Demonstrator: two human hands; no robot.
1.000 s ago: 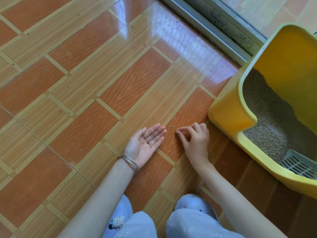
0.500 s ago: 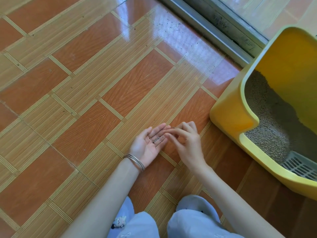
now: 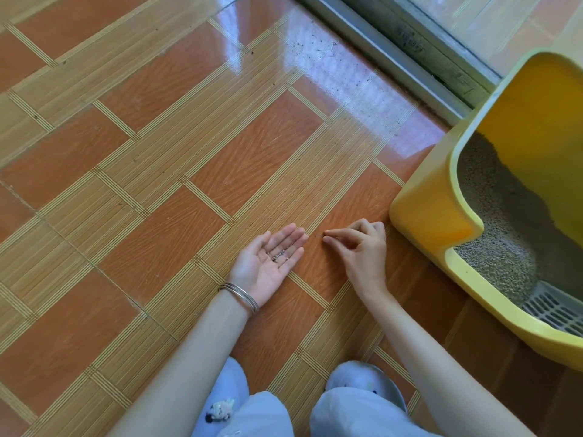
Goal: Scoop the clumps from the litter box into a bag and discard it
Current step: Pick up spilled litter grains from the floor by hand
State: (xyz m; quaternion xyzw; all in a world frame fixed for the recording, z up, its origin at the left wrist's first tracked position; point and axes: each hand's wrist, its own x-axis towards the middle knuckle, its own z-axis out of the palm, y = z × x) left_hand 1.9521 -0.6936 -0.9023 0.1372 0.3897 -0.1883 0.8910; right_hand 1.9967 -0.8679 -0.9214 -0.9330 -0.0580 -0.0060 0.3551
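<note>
My left hand (image 3: 268,263) rests palm up on the tiled floor, fingers apart, with a small pile of grey litter grains (image 3: 278,255) lying in the palm. Just to its right, my right hand (image 3: 362,250) is on the floor with thumb and forefinger pinched on a tiny bit of litter (image 3: 318,237). The yellow litter box (image 3: 432,216) stands at the right edge, filled with grey litter (image 3: 498,234). A white slotted grate (image 3: 555,310) shows at the box's near end. No bag or scoop is in view.
Orange and tan floor tiles (image 3: 157,184) spread to the left and ahead. A metal sliding door track (image 3: 394,55) runs along the top right, with dark specks scattered on the floor (image 3: 315,48) before it. My knees and slippers (image 3: 366,383) are at the bottom.
My right hand went to the left palm, then drew back right to the floor and now pinches a speck. The left hand stayed palm up with grains in it.
</note>
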